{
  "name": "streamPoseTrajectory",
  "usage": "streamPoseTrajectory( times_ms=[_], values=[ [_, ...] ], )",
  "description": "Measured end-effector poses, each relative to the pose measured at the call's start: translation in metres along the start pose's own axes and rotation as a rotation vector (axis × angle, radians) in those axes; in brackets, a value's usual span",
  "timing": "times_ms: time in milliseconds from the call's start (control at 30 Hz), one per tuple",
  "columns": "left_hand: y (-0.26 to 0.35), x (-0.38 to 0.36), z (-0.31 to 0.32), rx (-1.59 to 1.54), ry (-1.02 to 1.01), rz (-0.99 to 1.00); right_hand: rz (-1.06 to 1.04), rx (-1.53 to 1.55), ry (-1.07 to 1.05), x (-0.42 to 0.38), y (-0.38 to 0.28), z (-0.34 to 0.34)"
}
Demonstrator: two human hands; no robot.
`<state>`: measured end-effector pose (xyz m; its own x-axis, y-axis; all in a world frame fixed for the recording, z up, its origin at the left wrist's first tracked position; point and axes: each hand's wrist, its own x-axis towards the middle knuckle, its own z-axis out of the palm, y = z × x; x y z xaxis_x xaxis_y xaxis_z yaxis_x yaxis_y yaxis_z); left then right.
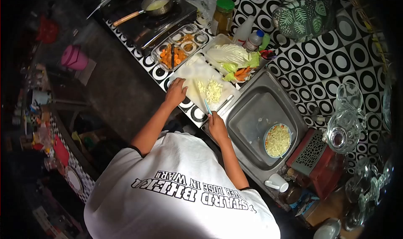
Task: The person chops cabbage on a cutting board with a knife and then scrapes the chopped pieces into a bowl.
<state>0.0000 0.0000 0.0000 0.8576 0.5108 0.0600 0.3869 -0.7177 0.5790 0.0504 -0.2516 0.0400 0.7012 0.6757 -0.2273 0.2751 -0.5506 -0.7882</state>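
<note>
My right hand (216, 125) is closed around the light blue handle of a knife (208, 106). The blade reaches over the white cutting board (228, 84), though its outline is hard to make out against it. Beside the blade lies a pile of finely chopped pale cabbage (214, 92), with smaller bits to its left. My left hand (176, 90) rests at the board's near left edge, fingers on the surface and nothing visible in them. A slim metal utensil (228, 100) lies at the board's right end.
Behind the board stand a tray of cabbage leaves (231, 56) with carrots and a divided container of cut carrots (178, 56). A saucepan (157, 6) sits on the stove. To the right, a sink (252, 109) holds a bowl of chopped vegetables (278, 141).
</note>
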Motion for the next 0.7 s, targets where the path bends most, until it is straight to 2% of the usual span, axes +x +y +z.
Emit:
streamPoseTrajectory(
  times_ms=[67,100,233,333,367,467,567,700],
  values=[
    [0.004,0.025,-0.004,0.011,0.046,0.094,0.029,-0.012,0.019,0.001,-0.004,0.002],
    [0.022,0.026,0.016,-0.077,0.024,0.085,0.084,-0.085,0.019,-0.017,-0.005,-0.018],
    [0.014,0.08,0.007,0.035,-0.04,0.106,0.1,-0.016,0.136,-0.01,-0.027,0.001],
    [0.014,0.102,0.016,0.136,-0.154,0.07,0.2,0.035,0.178,-0.009,-0.039,0.009],
    [0.01,0.105,0.024,0.129,-0.165,0.081,0.213,0.033,0.188,-0.007,-0.039,0.014],
    [0.0,0.111,0.049,0.388,-0.027,0.17,0.228,0.054,0.255,0.0,-0.041,0.029],
    [0.011,0.115,0.039,0.418,-0.102,0.16,0.294,0.083,0.268,0.01,-0.046,0.038],
    [0.006,0.117,0.04,0.436,-0.071,0.237,0.33,0.083,0.332,0.02,-0.049,0.05]
  ],
)
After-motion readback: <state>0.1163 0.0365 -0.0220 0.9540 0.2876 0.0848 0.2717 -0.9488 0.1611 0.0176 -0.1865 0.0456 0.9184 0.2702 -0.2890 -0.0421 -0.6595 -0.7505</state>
